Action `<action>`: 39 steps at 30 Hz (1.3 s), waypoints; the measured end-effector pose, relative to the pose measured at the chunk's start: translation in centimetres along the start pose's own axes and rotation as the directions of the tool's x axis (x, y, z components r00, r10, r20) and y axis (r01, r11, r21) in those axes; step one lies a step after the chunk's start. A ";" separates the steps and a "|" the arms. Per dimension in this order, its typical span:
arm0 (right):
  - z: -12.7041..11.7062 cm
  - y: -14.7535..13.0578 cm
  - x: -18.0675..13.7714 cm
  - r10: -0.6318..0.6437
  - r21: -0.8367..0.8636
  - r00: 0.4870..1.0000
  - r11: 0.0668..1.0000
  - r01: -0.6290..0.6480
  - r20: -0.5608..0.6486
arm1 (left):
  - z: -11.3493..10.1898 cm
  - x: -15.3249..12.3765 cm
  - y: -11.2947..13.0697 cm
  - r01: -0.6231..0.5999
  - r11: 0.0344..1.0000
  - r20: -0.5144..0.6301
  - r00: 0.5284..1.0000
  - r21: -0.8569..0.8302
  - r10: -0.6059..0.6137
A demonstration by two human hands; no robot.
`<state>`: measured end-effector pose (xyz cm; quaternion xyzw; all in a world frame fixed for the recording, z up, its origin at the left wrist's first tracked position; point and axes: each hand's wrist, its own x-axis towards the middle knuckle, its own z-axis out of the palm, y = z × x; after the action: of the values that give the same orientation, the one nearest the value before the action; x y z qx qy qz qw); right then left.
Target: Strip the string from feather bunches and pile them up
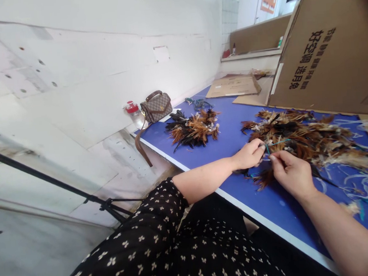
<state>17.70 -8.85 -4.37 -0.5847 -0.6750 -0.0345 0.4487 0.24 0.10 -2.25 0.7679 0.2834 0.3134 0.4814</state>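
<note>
My left hand (251, 153) is closed in a pinch at the near edge of a big feather heap, on what looks like a small bunch of dark feathers partly hidden by the fingers. Close beside it, my right hand (292, 173) pinches a thin teal string (267, 149) that runs up between the two hands. Brown and black feathers (265, 178) stick out below the fingers. The large pile of brown, black and cream feathers (310, 135) spreads behind and to the right of both hands.
A smaller feather pile (192, 129) lies left on the blue table (228, 137). Behind it are a patterned handbag (156, 107), a red-capped bottle (135, 114) and tangled cords (200, 103). Cardboard (326, 52) stands at the back right; white ribbons (360, 182) lie at right. A tripod (108, 204) stands left.
</note>
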 end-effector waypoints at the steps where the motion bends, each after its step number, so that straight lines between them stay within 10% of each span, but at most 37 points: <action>1: 0.0 0.0 0.0 -0.006 -0.009 1.000 1.000 0.005 -0.010 | -0.1 0.0 0.0 0.012 1.000 0.013 1.000 -0.017 -0.012; 12: -0.3 0.7 0.5 -0.020 -0.075 0.981 0.997 0.006 -0.195 | 0.2 0.0 -0.3 0.082 0.989 0.107 0.992 -0.126 -0.069; 20: 0.3 1.8 0.7 -0.011 -0.062 0.996 0.998 0.005 -0.088 | 0.0 0.1 -0.3 0.072 0.984 0.131 0.990 -0.162 -0.051; 39: 0.3 0.6 0.1 0.007 0.049 1.000 0.999 -0.008 0.023 | 0.6 0.2 -0.7 -0.111 0.887 0.019 0.993 0.449 0.114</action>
<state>18.02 -8.48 -4.76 -0.5765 -0.6784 -0.0094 0.4554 0.73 0.20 -3.05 0.8721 0.3050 0.2699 0.2712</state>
